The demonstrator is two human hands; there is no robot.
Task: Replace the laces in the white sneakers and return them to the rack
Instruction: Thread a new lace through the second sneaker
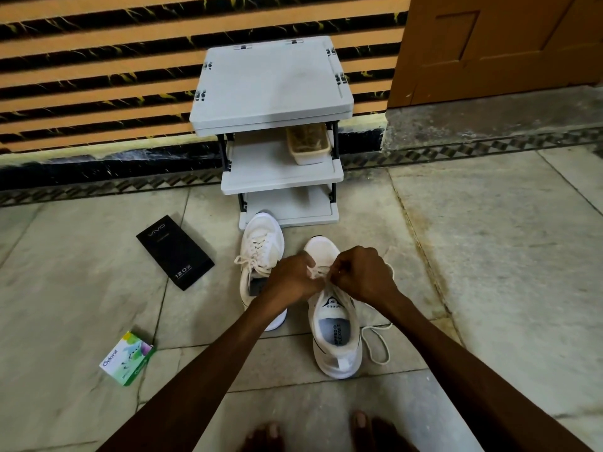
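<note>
Two white sneakers stand on the floor in front of a grey three-shelf rack (280,177). The left sneaker (261,243) is laced, with a bow tied over its tongue. The right sneaker (336,337) points toward the rack, its opening facing me. Over its lacing area my left hand (293,275) and my right hand (359,272) meet, each pinching the white lace (315,272) with curled fingers. A loose end of that lace (375,347) loops on the floor to the right of the shoe. The eyelets under my hands are hidden.
A black phone box (174,252) lies left of the sneakers and a small green carton (127,358) nearer me on the left. A tub (308,143) sits on the rack's middle shelf. My bare feet (313,435) are at the bottom edge. A striped wall and a brown door (496,47) stand behind.
</note>
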